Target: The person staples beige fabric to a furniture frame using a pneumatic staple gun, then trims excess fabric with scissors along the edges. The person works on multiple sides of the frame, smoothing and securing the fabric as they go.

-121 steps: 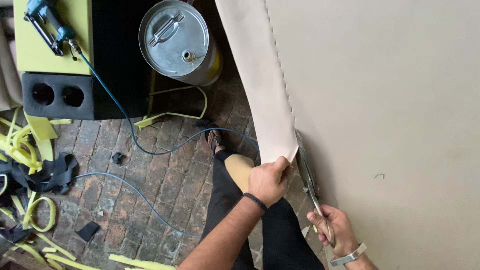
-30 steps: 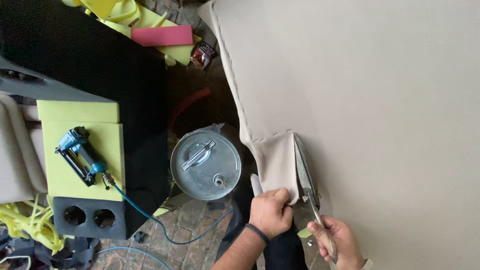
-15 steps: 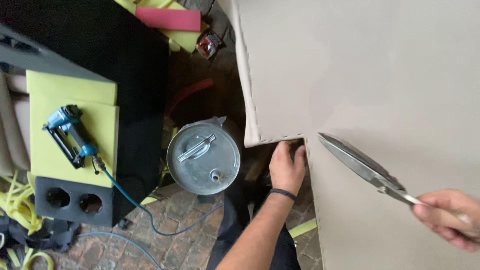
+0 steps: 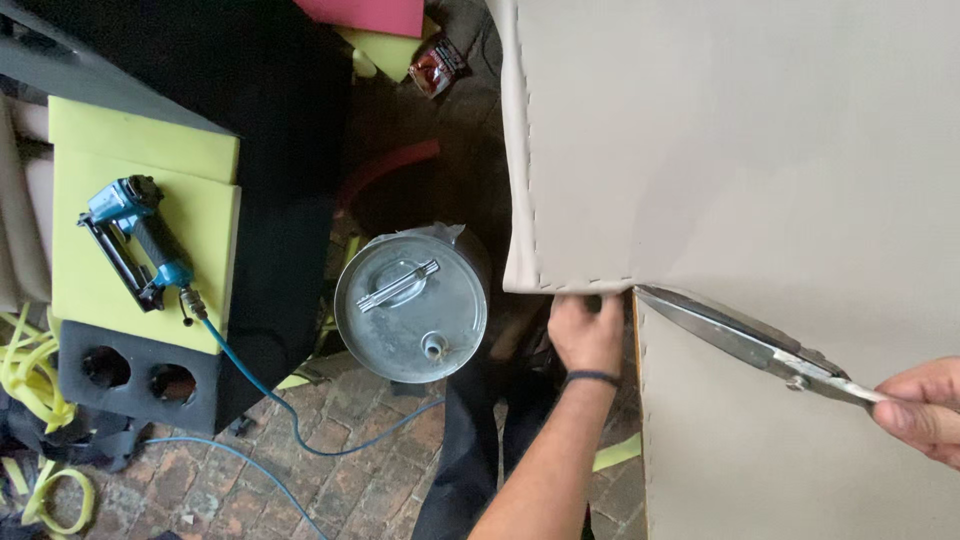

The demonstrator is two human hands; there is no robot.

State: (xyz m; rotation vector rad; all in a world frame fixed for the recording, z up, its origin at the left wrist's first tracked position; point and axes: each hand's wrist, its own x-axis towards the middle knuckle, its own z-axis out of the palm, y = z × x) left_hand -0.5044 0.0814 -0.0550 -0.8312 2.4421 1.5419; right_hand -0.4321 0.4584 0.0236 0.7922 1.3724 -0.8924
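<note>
A large beige fabric sheet [image 4: 760,150] covers the right side, with dashed marks along its left edge and a cut running in from that edge. My right hand [image 4: 922,408], at the right border, grips the handles of long metal shears [image 4: 740,338]. Their blades are closed and lie flat on the fabric, tip at the start of the cut. My left hand [image 4: 587,330], with a dark band on the wrist, holds the fabric's edge just under the hanging flap, fingers curled beneath it.
A round metal can [image 4: 410,303] with a lid handle stands on the brick floor [image 4: 330,490] left of my left hand. A blue pneumatic stapler [image 4: 135,245] lies on yellow foam [image 4: 100,290], its blue hose trailing across the floor. Yellow foam scraps [image 4: 25,370] lie at the far left.
Since a second ago the shears left the cut and swung right, flat on the fabric. My left hand let go of the cut strip and moved under the fabric edge.
</note>
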